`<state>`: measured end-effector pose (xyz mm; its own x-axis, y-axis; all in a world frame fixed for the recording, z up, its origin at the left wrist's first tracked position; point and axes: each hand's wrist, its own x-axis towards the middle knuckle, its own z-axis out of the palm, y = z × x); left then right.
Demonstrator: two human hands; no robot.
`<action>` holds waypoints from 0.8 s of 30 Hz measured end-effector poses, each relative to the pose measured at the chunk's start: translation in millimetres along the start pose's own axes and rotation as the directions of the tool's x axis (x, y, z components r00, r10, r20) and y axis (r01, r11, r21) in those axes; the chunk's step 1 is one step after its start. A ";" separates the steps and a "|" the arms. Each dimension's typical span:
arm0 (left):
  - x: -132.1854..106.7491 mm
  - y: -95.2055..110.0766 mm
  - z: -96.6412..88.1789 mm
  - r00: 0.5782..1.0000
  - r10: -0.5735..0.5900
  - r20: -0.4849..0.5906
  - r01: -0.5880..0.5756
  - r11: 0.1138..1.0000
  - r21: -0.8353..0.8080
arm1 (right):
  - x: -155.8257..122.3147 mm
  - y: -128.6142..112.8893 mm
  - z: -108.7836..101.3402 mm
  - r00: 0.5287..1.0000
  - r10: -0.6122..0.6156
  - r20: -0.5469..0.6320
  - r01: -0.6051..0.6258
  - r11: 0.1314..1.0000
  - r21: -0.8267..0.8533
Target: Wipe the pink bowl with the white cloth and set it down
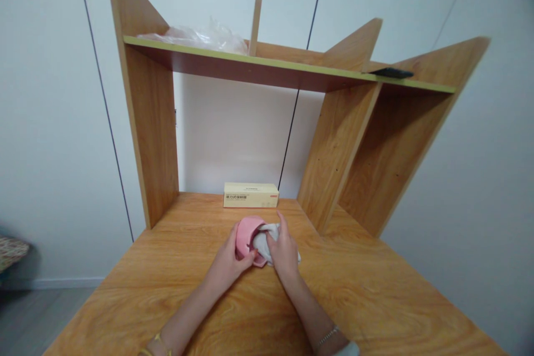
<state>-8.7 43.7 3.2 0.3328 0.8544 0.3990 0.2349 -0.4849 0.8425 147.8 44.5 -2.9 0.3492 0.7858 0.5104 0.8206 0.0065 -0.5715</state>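
Observation:
My left hand (232, 257) is wrapped round a pink hollow container (247, 228), its thumb at the near rim. The container is tilted, with its opening towards the right; its exact kind I cannot make out. In my right hand (285, 249) is a pale grey-white cloth (262, 246), bunched and pressed at the container's opening. Part of the cloth hangs out beyond the right fingers. My right index finger points up and away from the cloth. Both hands are just above the wooden desk (267, 311).
Behind the hands, a cream cling film box (251, 196) stands at the back of the desk. A wooden shelf unit (154, 139) frames the rear, with a clear plastic bag (204, 36) and a dark flat object (392, 72) on its upper board. Patterned fabric (11, 251) shows at far left.

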 end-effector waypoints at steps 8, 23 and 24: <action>-2.7 8.3 -0.3 1.000 -0.007 -0.026 0.009 0.998 0.057 | 4.9 -1.0 -3.2 0.978 0.158 0.137 -0.142 0.983 -0.120; -4.8 5.7 -3.9 1.000 0.013 0.002 -0.013 0.997 0.072 | 1.3 9.0 -5.0 0.994 -0.052 0.100 0.048 0.998 0.038; -4.6 2.4 -4.4 1.000 -0.008 -0.007 0.009 0.999 0.050 | 0.6 10.1 -3.5 0.993 -0.056 0.100 0.048 0.996 0.075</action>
<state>-13.7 39.4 4.9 0.3244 0.8597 0.3945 0.2828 -0.4862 0.8268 157.9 43.0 -6.1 0.2562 0.8420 0.4748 0.8002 0.0908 -0.5928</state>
